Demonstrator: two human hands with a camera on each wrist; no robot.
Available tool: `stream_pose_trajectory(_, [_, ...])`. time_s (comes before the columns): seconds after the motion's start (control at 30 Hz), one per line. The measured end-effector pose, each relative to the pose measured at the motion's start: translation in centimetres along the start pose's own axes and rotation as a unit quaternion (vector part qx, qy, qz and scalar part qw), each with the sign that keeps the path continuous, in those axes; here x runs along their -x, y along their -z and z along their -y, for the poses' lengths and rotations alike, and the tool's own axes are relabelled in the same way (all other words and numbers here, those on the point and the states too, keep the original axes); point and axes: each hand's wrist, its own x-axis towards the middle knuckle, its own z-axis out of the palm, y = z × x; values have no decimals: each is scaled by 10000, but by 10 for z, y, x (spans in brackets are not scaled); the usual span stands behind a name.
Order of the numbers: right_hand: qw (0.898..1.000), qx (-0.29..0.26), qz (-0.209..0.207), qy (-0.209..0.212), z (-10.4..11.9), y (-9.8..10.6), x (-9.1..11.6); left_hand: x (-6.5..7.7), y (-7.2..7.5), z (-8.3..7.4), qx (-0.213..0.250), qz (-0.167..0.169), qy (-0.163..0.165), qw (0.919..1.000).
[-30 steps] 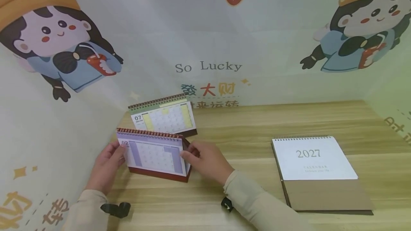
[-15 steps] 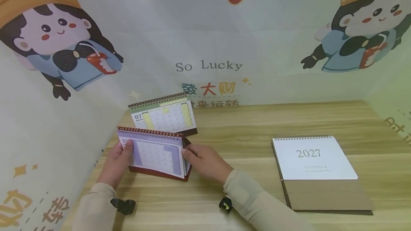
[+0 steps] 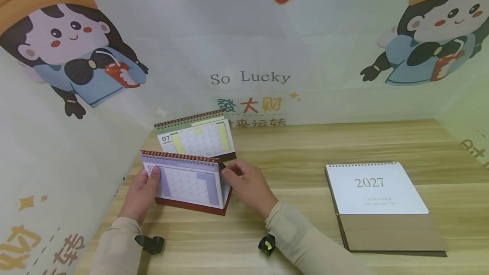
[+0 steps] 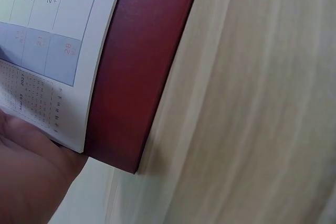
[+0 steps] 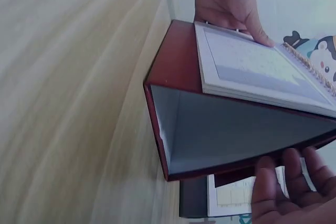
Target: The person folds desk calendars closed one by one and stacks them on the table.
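A purple desk calendar with a red tent-shaped base and a spiral binding along its top stands at the left of the table. My left hand grips its left side, thumb over the front page and the other fingers hidden behind. At the upper right corner is my right hand, thumb toward the front edge. The right wrist view shows that hand's fingers against the back panel and the base's hollow side. In the left wrist view, the dark red lower strip shows below the pages.
Close behind stands a green-and-yellow desk calendar, partly covered by the purple one. A white 2027 calendar on a brown board lies to the right on the wooden table. Printed cloth walls enclose the back and sides.
My left hand has shifted right, its thumb moving from the calendar's left edge onto the front page. My right hand has moved slightly up toward the top right corner.
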Motion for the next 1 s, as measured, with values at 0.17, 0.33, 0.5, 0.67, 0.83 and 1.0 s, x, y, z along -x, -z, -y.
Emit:
stream_pose_trajectory(0.17, [9999, 71, 103, 9, -1, 2, -3, 1, 0, -1, -4, -37, 22, 10000])
stream_pose_trajectory(0.33, [9994, 259, 157, 166, -1, 1, -4, 0, 0, -1, -20, -22, -39, 10000])
stream_pose_trajectory(0.5, [9988, 75, 477, 62, 4, -5, -6, -2, 0, 0, -29, 25, -48, 10000])
stream_pose_trajectory(0.67, [9957, -425, 755, -325, 10, -12, -11, -2, 1, 0, -121, 98, 9, 9999])
stream_pose_trajectory(0.83, [9871, -1066, 843, -849, 18, -17, -20, -2, 1, 0, -94, 82, -10, 9999])
stream_pose_trajectory(1.0, [9776, -1546, 819, -1174, 24, -21, -24, -1, 1, 0, -86, 90, -49, 9999])
